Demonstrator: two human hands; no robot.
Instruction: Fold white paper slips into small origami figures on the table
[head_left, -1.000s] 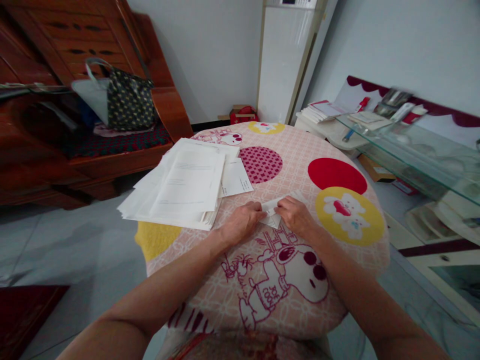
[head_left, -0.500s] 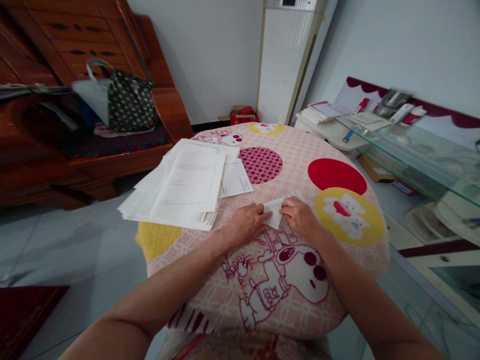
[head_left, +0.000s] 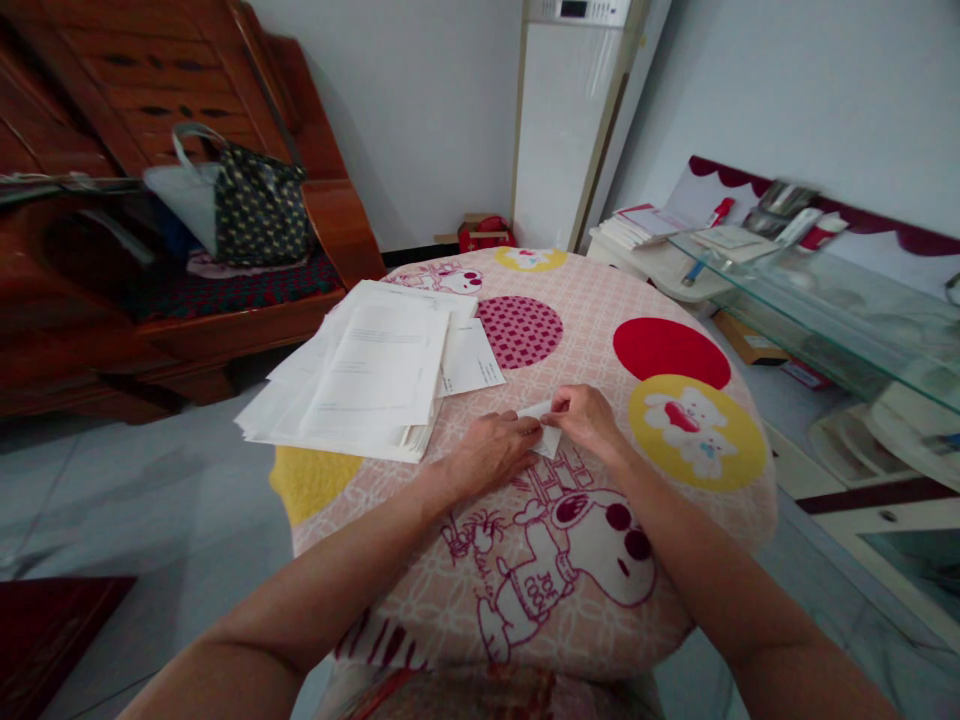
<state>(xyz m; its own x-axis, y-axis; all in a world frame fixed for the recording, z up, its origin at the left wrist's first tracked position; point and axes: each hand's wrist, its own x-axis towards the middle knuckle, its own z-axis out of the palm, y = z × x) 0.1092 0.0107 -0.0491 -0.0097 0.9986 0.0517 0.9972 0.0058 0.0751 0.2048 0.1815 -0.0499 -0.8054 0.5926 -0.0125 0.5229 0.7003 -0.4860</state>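
While fingers pinch paper, cartoon tablecloth, wooden bench beyond

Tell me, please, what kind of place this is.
Probably a living room in a home: a carved red-brown wooden bench, a round table in a pink cartoon tablecloth, and a tall white standing air conditioner. The left hand and right hand pinch a small white paper.

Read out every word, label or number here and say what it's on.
"JOE COOL": on the shirt of the cartoon dog printed on the pink patterned tablecloth.
Print on the stack of white paper sheets: too small to read.
Dark display on the tall white cabinet: unreadable.
No print shows on the small folded white paper between left hand and right hand.
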